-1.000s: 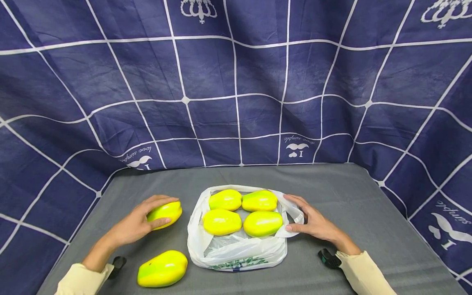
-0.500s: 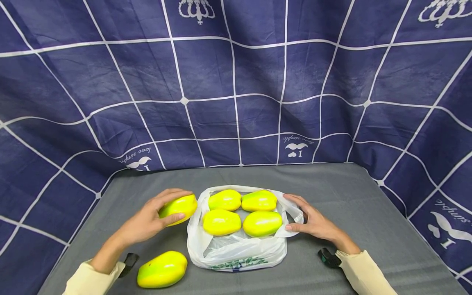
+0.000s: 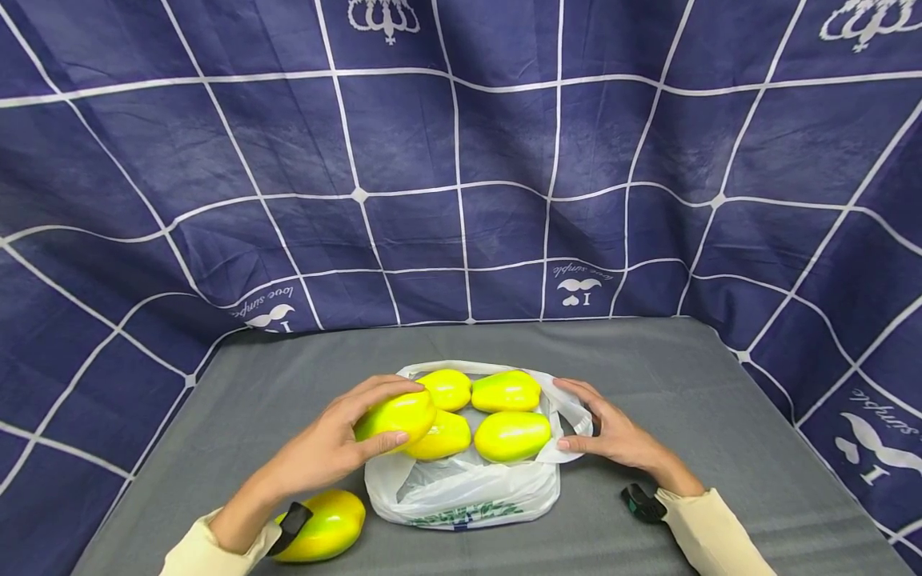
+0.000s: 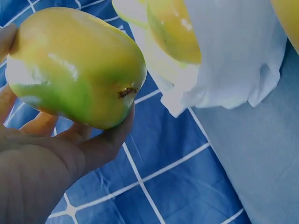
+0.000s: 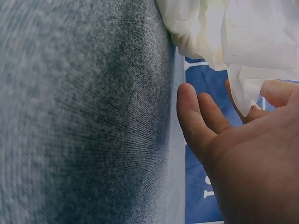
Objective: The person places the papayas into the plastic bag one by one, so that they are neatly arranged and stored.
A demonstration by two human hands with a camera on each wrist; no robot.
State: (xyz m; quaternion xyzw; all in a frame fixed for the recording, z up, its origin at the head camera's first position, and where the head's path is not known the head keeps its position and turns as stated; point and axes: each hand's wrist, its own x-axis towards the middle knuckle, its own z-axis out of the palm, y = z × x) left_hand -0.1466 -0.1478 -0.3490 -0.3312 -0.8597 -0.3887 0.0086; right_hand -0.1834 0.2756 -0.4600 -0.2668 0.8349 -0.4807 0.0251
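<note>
Head view, centre of frame: my left hand [image 3: 327, 448] grips a yellow-green mango [image 3: 396, 416], fingers curled over its top and thumb underneath, holding it above the left edge of the white plastic bag [image 3: 461, 488], which lies open on the grey tabletop [image 3: 684, 376]. Three more mangoes show inside the bag [image 3: 507, 391], one partly hidden behind the held fruit. A further mango [image 3: 324, 524] lies on the tabletop at lower left, partly covered by my left wrist. My right hand [image 3: 612, 432] rests at the bag's right edge, fingers loosely extended, thumb and forefinger against the bag's handle [image 3: 572, 416].

Left wrist view: the held mango fills the upper left, showing what the head view does not: its green underside, a brown stem scar, and my palm cupped beneath it.

Right wrist view: my right fingers [image 5: 191, 119] lie relaxed just off the tabletop, with a fold of bag film caught between thumb and forefinger at upper right.
</note>
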